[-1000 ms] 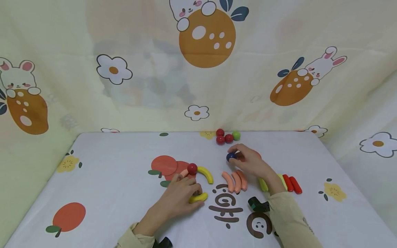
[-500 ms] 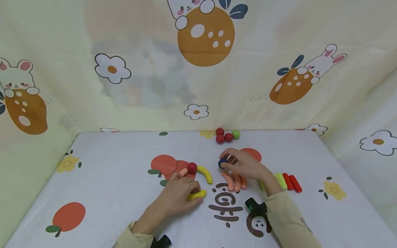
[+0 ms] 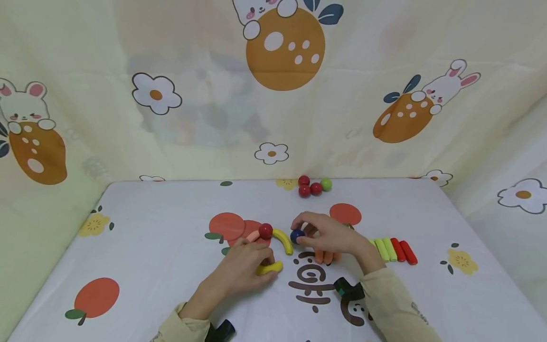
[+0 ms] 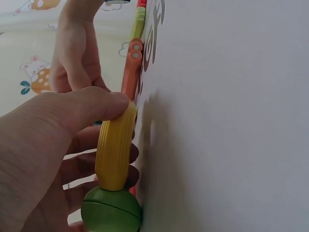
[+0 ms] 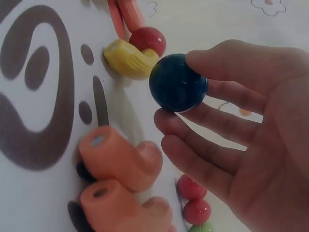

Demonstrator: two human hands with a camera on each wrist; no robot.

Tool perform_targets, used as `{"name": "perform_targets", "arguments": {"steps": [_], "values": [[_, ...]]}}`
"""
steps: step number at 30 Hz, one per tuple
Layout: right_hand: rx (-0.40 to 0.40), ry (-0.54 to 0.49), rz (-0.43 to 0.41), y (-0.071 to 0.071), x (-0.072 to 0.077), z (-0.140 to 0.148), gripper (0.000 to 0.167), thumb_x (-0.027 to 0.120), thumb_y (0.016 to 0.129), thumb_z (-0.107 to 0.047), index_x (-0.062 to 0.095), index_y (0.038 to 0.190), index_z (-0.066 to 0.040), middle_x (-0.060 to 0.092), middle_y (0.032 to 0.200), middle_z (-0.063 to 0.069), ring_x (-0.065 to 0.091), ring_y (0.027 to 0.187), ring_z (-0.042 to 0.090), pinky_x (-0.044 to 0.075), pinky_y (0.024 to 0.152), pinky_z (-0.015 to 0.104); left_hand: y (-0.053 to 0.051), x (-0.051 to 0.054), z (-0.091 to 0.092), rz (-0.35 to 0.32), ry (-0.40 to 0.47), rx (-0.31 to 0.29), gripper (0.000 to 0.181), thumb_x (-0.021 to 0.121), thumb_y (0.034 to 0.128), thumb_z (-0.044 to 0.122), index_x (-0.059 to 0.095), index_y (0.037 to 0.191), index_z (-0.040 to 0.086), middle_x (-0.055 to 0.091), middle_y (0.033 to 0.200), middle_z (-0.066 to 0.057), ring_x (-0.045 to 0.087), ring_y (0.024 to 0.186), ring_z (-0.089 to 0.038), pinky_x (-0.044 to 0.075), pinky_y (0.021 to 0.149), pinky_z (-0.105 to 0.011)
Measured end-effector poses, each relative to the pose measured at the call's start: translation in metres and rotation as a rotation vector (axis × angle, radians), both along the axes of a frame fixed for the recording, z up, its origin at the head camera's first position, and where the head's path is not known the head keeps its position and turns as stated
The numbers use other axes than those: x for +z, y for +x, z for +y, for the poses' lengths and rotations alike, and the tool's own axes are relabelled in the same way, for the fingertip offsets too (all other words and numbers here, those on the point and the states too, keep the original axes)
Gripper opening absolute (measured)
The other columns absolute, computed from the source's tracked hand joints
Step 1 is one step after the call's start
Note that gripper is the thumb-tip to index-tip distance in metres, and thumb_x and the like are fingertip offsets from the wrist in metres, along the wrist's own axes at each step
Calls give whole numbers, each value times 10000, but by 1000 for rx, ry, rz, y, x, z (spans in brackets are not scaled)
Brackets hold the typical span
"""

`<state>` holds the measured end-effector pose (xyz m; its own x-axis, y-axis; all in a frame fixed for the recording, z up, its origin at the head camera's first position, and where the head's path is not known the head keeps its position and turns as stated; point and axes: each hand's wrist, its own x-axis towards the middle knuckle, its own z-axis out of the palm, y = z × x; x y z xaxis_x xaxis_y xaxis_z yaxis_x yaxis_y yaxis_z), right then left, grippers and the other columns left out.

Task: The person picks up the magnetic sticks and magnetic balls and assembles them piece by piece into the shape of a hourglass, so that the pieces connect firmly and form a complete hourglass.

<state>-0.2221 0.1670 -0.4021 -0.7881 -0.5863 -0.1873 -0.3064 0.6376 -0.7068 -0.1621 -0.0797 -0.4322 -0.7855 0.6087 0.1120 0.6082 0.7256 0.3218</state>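
Blue ball (image 3: 297, 236) moves leftward, pinched by right hand (image 3: 328, 232); left hand (image 3: 242, 267) grips nearer yellow piece (image 3: 271, 268), probably steadying it.

The table (image 3: 162, 256) offers open room left of the left hand (image 3: 241, 266), and a lane between the right hand (image 3: 326, 232) and the far red balls (image 3: 304, 191). A banana (image 3: 283, 241) obstructs the blue ball's (image 3: 297, 236) left; orange pieces (image 3: 328, 257) crowd the right hand's near side.
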Motion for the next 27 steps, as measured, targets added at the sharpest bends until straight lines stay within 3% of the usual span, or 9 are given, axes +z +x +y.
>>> {"name": "perform_targets", "arguments": {"steps": [10,21,27], "values": [[103,-39,39,6,3,-10,287,669,873,-278,548,1130,-234,605,1048,-69,568,958,160,495,837,375,-1,0,-1,-45,6,-4,157,710,804,383,632,817,248,505,695,166,461,683,10,371,867,-395],[98,-7,35,13,8,-18,303,694,853,-303,558,1120,-259,597,1024,-142,573,962,112,514,789,287,-2,5,-6,-108,39,-11,149,660,824,379,577,830,255,483,706,151,450,683,-8,352,826,-357],[151,23,78,17,8,-26,313,676,867,-312,562,1149,-233,596,1019,-156,553,963,80,505,818,277,-2,5,-9,-111,49,-27,150,660,814,373,564,839,261,478,732,147,448,704,-6,348,802,-319]]}}
